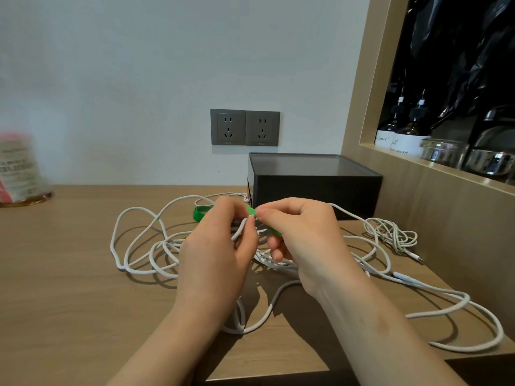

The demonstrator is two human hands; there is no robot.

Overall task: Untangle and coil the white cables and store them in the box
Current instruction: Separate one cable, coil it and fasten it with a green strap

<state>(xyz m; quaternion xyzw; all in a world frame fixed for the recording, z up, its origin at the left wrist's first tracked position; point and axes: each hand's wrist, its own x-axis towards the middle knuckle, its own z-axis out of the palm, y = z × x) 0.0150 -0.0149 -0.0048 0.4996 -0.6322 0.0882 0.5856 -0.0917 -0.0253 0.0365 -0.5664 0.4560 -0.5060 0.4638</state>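
Note:
Long white cables (145, 254) sprawl in loose tangled loops over the wooden desk (69, 288), reaching to the right front edge. My left hand (214, 252) grips a loop of white cable just above the tangle. My right hand (303, 240) pinches a green strap (250, 210) against that cable end. A second green strap (201, 213) lies coiled behind my left hand. A small bundle of thin white cable (390, 235) lies to the right. The dark box (315, 185) stands behind my hands with its lid on.
Two grey wall sockets (245, 127) sit above the box. A blurred red and white container (19, 168) stands at the far left. A wooden-framed niche (446, 151) on the right holds bottles and glass jars.

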